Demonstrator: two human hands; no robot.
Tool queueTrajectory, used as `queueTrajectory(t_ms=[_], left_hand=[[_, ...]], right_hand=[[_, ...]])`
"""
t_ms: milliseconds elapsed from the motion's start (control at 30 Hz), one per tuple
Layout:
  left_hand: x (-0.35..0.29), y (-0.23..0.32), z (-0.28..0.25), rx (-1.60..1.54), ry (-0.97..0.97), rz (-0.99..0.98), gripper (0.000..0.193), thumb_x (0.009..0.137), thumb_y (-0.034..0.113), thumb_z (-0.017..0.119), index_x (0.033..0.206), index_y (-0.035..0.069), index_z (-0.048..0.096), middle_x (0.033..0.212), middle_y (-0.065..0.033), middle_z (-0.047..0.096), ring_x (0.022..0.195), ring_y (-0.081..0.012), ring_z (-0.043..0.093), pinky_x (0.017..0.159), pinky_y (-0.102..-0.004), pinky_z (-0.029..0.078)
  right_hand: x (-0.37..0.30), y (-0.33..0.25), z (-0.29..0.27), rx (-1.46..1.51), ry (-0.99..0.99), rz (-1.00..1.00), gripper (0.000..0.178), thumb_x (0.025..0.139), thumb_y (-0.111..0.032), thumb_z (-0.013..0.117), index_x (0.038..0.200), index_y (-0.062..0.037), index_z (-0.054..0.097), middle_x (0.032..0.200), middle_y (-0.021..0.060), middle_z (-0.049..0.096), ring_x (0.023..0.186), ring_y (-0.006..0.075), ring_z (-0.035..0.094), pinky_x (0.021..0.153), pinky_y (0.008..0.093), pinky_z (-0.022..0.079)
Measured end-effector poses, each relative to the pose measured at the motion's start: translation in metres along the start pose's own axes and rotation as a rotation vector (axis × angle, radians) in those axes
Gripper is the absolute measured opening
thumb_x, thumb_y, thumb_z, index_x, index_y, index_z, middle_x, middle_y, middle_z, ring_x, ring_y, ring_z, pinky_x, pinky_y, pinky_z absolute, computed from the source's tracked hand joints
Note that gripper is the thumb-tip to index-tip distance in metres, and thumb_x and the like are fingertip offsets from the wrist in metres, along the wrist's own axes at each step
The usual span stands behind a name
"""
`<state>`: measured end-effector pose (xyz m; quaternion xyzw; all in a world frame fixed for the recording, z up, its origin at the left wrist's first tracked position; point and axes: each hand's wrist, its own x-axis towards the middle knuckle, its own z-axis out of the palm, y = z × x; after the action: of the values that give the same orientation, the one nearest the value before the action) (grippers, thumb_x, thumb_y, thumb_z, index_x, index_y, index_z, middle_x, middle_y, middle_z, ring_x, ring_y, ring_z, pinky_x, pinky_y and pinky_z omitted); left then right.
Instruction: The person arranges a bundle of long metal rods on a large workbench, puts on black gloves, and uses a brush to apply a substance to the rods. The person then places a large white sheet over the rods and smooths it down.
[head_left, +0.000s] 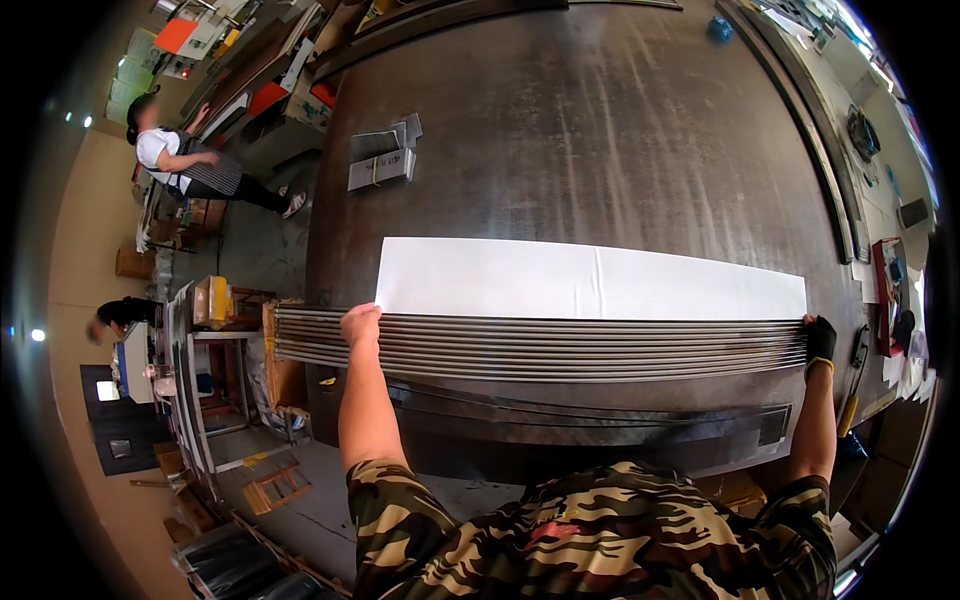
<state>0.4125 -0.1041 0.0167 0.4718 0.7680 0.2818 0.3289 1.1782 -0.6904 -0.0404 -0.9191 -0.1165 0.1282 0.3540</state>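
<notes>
A long white sheet [560,280] lies lengthwise across the dark table, with a faint crease right of its middle. My bare left hand [362,324] is closed at the sheet's near left corner, its thumb at the edge. At the near right corner, my right hand [820,342] in a black glove is closed too, with its fingers partly hidden. Along the sheet's near edge runs a row of several long, thin metal strips [560,350], side by side. Their left ends reach past my left hand.
The big dark table [600,130] carries a small stack of metal plates [380,165] at the far left. A blue crumpled thing [719,28] lies far right. Long bars [800,130] line the right edge. A person [180,160] stands beyond the table's left side.
</notes>
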Motion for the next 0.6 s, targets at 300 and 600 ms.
queueTrajectory(t_ms=[300, 600], left_hand=[[0.005, -0.001, 0.004, 0.043, 0.002, 0.017, 0.021, 0.073, 0.001, 0.075, 0.093, -0.001, 0.073, 0.088, -0.0102, 0.072, 0.081, -0.019, 0.067, 0.077, -0.0304, 0.052], [0.008, 0.007, -0.005, 0.106, -0.052, -0.083, 0.017, 0.07, 0.001, 0.08, 0.085, 0.0, 0.072, 0.085, -0.0101, 0.072, 0.078, -0.0189, 0.065, 0.074, -0.0318, 0.051]], right_hand=[[-0.001, -0.002, -0.003, -0.086, 0.014, -0.044, 0.023, 0.087, -0.022, 0.071, 0.09, 0.0007, 0.07, 0.077, 0.0069, 0.069, 0.07, 0.0143, 0.062, 0.068, 0.0298, 0.049], [0.0, -0.001, -0.005, -0.062, -0.002, -0.023, 0.026, 0.084, -0.024, 0.073, 0.092, 0.0008, 0.071, 0.077, 0.0056, 0.069, 0.07, 0.0126, 0.06, 0.067, 0.0286, 0.049]])
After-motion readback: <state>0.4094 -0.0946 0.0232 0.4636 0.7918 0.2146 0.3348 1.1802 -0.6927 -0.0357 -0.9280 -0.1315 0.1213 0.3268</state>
